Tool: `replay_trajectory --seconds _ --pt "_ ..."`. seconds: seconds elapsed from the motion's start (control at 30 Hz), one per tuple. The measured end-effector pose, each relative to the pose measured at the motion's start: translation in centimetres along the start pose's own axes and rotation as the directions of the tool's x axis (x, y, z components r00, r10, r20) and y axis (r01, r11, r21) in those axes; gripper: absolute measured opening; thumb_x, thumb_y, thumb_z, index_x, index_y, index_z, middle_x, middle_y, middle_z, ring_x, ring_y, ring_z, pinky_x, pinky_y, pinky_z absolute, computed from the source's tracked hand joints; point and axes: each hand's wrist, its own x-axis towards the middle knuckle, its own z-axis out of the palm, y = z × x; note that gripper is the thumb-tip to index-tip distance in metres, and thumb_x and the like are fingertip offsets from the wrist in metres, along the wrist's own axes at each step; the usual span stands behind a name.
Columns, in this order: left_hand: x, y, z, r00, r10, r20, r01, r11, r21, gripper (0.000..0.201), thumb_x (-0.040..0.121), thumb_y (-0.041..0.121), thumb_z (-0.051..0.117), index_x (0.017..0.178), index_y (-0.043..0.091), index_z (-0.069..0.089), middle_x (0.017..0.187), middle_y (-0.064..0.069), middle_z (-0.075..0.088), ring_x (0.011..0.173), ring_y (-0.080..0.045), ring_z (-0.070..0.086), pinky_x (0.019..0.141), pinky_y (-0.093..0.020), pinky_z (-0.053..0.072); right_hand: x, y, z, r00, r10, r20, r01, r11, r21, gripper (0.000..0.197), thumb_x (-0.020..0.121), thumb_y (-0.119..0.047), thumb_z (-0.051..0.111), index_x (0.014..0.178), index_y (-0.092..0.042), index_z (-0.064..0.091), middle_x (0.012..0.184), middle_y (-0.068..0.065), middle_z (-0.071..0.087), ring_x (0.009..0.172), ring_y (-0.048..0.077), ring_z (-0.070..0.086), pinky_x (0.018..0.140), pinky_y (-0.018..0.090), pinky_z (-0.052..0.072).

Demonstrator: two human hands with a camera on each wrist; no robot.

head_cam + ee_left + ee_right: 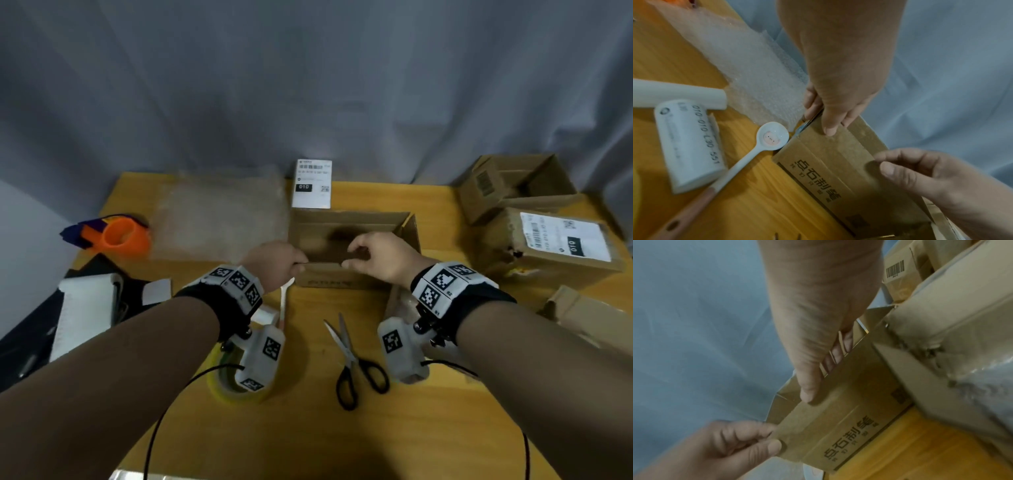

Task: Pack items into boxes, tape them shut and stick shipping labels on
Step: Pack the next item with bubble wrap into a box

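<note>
Tape dispenser (116,235): orange and purple, well to the left of the open box, near the table's left edge.
Bubble wrap (219,216): a clear sheet lying flat, just left of the open box.
Label roll (688,144): white, printed with numbers, left of the box's near corner, beside the spoon.
Spoon (764,142): white with a pink handle, its bowl touching the box's near left corner.
Tape roll (233,383): yellowish, on the table (308,428) nearer than the box, under the left wrist.
Left hand (277,265): thumb and fingers pinch the near flap at the box's left end.
Open box (352,236): brown cardboard, mid-table, top open, near flap held upright by both hands.
Shipping label (311,183): white sheet lying just behind the box.
Scissors (352,359): black-handled, blades apart, nearer than the box.
Right hand (380,257): thumb outside, fingers curled over the flap's edge, gripping its right part.
Labelled box (555,246): closed, sticker on top, right of the open box.
Empty box (513,185): flaps up, behind the labelled box.
</note>
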Motion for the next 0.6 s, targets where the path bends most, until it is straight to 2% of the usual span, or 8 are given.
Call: replay_trajectory --seconds 0.1,0.2,0.3,0.43,0.53,0.6 --pt "-1.0 -2.2 0.4 1.0 0.017 -0.025 -0.017 1.0 -0.007 0.031 0.099 0.026 0.043 0.121 0.017 0.063 0.117 -0.005 0.064 0.106 -0.022 0.057 0.089 -0.033 0.043 0.5 -2.4 1.5 0.999 0.006 0.037 -0.004 0.999 -0.037 0.039 0.087 -0.04 0.064 0.121 -0.02 0.061 0.118 0.002 0.062 0.108 0.021 0.057 0.093 0.035 0.047" --pt "-2.0 -3.8 0.5 0.998 0.034 -0.047 -0.035 0.999 -0.015 0.031 0.099 0.025 0.042 0.12 0.016 0.064 0.115 -0.005 0.064 0.104 -0.022 0.057 0.089 -0.034 0.045 0.7 -4.4 2.9 1.0 0.0 0.016 0.001 0.999 -0.043 0.029 0.091 -0.03 0.061 0.116 -0.016 0.065 0.118 0.004 0.063 0.108 0.021 0.057 0.094 0.034 0.046" --pt "-2.6 -4.9 0.6 0.997 0.048 -0.062 -0.049 0.999 -0.015 0.03 0.099 0.024 0.042 0.118 0.017 0.064 0.113 -0.003 0.063 0.101 -0.02 0.056 0.085 -0.031 0.044 0.6 -5.7 4.1 1.0 0.011 0.011 -0.011 0.999 -0.049 0.026 0.093 -0.029 0.058 0.113 -0.014 0.067 0.115 0.003 0.065 0.104 0.019 0.058 0.091 0.034 0.046" --pt "-3.1 -5.4 0.9 0.997 0.046 -0.06 -0.05 0.997 -0.065 0.034 0.1 0.022 0.041 0.13 0.017 0.057 0.123 -0.003 0.056 0.11 -0.02 0.053 0.088 -0.025 0.037 0.4 -6.4 4.8 0.998 0.038 0.043 -0.035 0.997 -0.068 0.029 0.094 -0.026 0.056 0.119 -0.014 0.065 0.117 0.004 0.065 0.105 0.02 0.059 0.087 0.028 0.044" --pt "-3.7 -5.0 1.5 0.995 0.062 -0.075 -0.071 0.99 -0.123 0.033 0.099 0.02 0.044 0.128 0.015 0.059 0.12 -0.006 0.056 0.107 -0.019 0.053 0.085 -0.02 0.035 -0.1 -6.5 4.6 0.997 0.042 0.06 -0.036 0.994 -0.103 0.027 0.094 -0.025 0.056 0.117 -0.014 0.066 0.116 0.004 0.065 0.105 0.02 0.059 0.092 0.031 0.047" --pt "-3.9 -4.1 1.8 0.996 0.07 -0.063 -0.079 0.985 -0.153 0.032 0.099 0.019 0.045 0.128 0.015 0.059 0.122 -0.006 0.055 0.108 -0.019 0.052 0.088 -0.021 0.036 -0.6 -6.2 4.4 0.996 0.057 0.064 -0.048 0.99 -0.133 0.028 0.094 -0.025 0.056 0.117 -0.014 0.066 0.116 0.004 0.065 0.105 0.021 0.058 0.094 0.035 0.047"
